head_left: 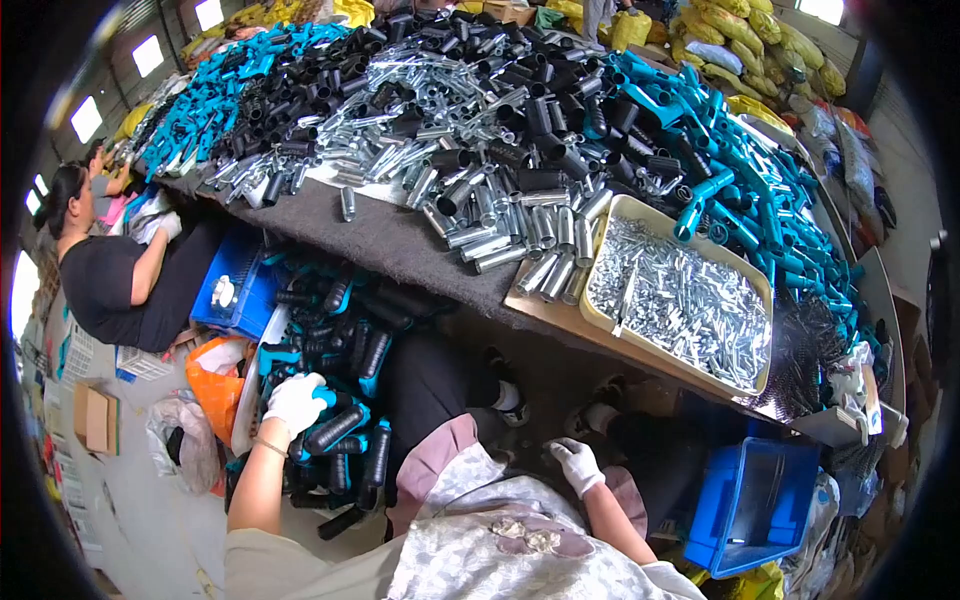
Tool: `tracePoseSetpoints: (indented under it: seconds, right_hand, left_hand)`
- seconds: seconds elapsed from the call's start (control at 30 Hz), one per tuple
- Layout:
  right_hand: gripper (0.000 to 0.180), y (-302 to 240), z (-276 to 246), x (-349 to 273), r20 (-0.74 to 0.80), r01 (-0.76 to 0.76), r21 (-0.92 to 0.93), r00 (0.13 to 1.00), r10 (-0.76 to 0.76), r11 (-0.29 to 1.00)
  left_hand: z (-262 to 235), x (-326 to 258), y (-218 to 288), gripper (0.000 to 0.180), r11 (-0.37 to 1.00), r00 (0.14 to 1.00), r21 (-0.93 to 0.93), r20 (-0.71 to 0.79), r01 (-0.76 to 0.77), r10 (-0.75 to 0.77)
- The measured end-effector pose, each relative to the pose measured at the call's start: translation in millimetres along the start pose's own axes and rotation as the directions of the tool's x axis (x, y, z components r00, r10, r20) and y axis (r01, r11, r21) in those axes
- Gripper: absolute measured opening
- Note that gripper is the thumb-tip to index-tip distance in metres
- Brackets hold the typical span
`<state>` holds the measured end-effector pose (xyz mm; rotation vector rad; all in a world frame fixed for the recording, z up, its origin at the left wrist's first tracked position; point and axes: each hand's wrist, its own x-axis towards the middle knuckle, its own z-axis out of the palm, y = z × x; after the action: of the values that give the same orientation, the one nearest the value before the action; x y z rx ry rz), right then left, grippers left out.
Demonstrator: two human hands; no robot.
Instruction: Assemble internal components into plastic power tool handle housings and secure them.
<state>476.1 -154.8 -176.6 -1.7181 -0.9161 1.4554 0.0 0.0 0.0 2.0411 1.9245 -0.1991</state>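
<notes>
My left hand (294, 403), in a white glove, is closed on the teal end of a black-and-teal tool handle (334, 428). It is over a heap of similar handles (372, 352) beside my left leg. My right hand (577, 466), also gloved, hangs near my right knee with its fingers loosely apart and nothing visible in it. In front of me, the grey-covered table (400, 245) bears loose silvery metal tubes (480, 215), black sleeves (540, 120) and teal housings (735, 190).
A cream tray (600, 255) of small metal pins stands at the table's near edge. A blue crate (715, 500) is at my right, another blue bin (238, 285) at my left. Another person (120, 270) sits at far left. Stuffed yellow sacks (740, 40) are stacked behind.
</notes>
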Motion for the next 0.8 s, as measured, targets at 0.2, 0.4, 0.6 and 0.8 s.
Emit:
tracePoseSetpoints:
  seconds: [0.2,0.4,0.6,0.8]
  right_hand:
    - [0.03,1.1,-5.6,-1.7,-0.022,-0.004,-0.053,1.0,0.003,0.999]
    - [0.033,-34.9,10.5,-2.0,0.061,0.097,-0.241,0.995,-0.084,0.966]
    - [0.03,-36.1,15.3,-8.0,0.05,0.036,0.059,0.998,-0.039,0.998]
    - [0.035,-77.9,47.3,-13.7,0.263,0.011,0.154,0.964,-0.051,0.988]
  left_hand:
    - [2.6,-29.1,33.1,0.027,0.989,0.944,-0.034,-0.304,-0.143,0.126]
    - [45.4,-28.3,14.9,0.03,0.972,0.951,-0.142,-0.272,-0.188,0.144]
    - [30.7,-28.8,52.8,0.041,0.999,0.968,-0.024,-0.248,-0.046,0.039]
    - [34.6,-23.5,56.2,0.056,0.99,0.97,-0.127,-0.242,-0.056,0.024]
